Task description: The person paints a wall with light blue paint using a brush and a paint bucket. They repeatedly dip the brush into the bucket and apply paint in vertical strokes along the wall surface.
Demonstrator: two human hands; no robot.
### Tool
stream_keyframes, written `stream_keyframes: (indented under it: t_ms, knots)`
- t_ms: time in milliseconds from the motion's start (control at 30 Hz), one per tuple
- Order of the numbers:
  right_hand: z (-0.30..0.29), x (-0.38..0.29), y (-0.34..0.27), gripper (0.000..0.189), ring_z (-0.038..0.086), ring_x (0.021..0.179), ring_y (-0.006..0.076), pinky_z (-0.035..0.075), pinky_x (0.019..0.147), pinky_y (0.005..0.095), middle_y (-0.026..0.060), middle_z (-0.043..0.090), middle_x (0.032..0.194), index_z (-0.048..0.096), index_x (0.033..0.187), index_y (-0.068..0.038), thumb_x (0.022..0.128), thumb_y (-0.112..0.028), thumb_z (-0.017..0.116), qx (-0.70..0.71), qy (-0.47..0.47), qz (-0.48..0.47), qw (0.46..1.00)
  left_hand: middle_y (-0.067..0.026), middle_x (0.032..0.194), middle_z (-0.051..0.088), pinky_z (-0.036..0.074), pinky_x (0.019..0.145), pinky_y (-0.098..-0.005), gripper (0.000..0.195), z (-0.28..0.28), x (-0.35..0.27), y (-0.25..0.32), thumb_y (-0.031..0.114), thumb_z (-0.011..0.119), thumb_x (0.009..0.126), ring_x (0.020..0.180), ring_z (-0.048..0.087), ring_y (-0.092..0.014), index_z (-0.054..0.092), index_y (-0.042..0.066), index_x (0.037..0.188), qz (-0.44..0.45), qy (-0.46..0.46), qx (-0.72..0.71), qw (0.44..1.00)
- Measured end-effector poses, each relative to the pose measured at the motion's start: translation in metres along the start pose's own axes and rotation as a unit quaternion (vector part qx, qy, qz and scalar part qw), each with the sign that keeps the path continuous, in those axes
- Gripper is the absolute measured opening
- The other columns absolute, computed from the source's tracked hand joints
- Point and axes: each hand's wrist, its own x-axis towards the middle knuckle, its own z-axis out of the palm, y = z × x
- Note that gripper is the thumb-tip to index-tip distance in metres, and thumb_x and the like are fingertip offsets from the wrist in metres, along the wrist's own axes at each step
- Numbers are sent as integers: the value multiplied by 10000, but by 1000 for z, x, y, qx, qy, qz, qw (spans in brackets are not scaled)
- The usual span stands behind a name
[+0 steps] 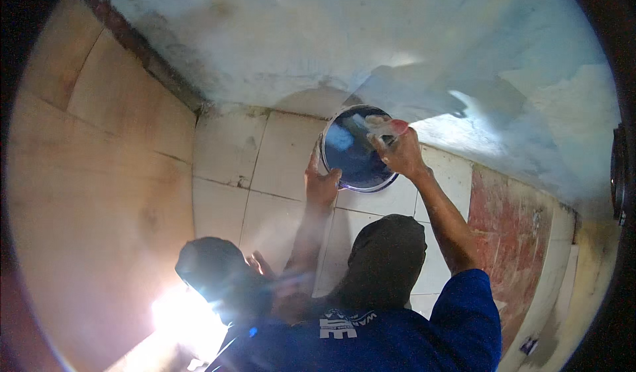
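Neither my left hand nor my right hand is in view. In front of me a co-worker in a dark head covering (pixel 390 257) and a blue T-shirt (pixel 412 344) is seen from behind, with both arms raised. That person's left hand (pixel 322 185) grips the left side of a round, dark-blue container (pixel 355 161) with a pale rim. The co-worker's right hand (pixel 405 156) is at the right side of its opening, with a blurred, pale and reddish object (pixel 395 127) at the fingers. What that object is, I cannot tell.
A second person's dark-covered head (pixel 213 262) is close on the left, beside a glaring light (pixel 184 312). Large pale tiles (pixel 278 161) meet a blotchy bluish surface (pixel 298 34) above. A brownish panelled surface (pixel 109 173) stands left, a worn red patch (pixel 507 228) right.
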Motion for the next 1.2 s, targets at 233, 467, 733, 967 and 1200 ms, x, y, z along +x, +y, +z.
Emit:
stream_keyframes:
  t_ms: [233,467,733,967,1200]
  knots:
    - [12,-24,8,279,700,971,294,541,858,369,155,711,1095,709,1086,-30,870,-203,674,70,53,-57,994,-159,1313,547,594,809,-419,732,5,-17,11,-52,594,782,1131,607,-290,365,65,1467,-69,32,-93,993]
    - [10,-56,15,264,672,898,210,528,808,352,142,707,1005,678,1092,6,857,-109,709,167,75,85,979,-171,1356,501,655,705,-471,757,-10,-23,-31,-20,620,807,1080,635,-330,308,94,1487,-106,46,-67,991]
    - [-28,-83,25,237,652,896,174,527,773,301,130,687,988,669,1076,72,866,-36,693,-97,207,-50,972,-152,1249,581,655,676,-464,767,2,-8,-48,-40,606,794,959,674,-311,314,118,1485,-110,89,-36,989]
    - [43,-129,68,342,618,893,327,479,813,468,198,625,1104,621,1138,-9,883,-221,704,-62,159,49,984,-142,1236,584,650,666,-466,773,4,-11,-66,-45,603,787,939,672,-299,319,126,1485,-96,32,-75,992]
    - [-88,-39,55,326,622,850,207,510,754,346,129,649,978,640,1100,45,881,-184,717,49,356,142,922,-133,1223,588,646,656,-467,779,9,5,-89,-50,601,780,918,669,-287,325,134,1485,-104,-39,-105,988]
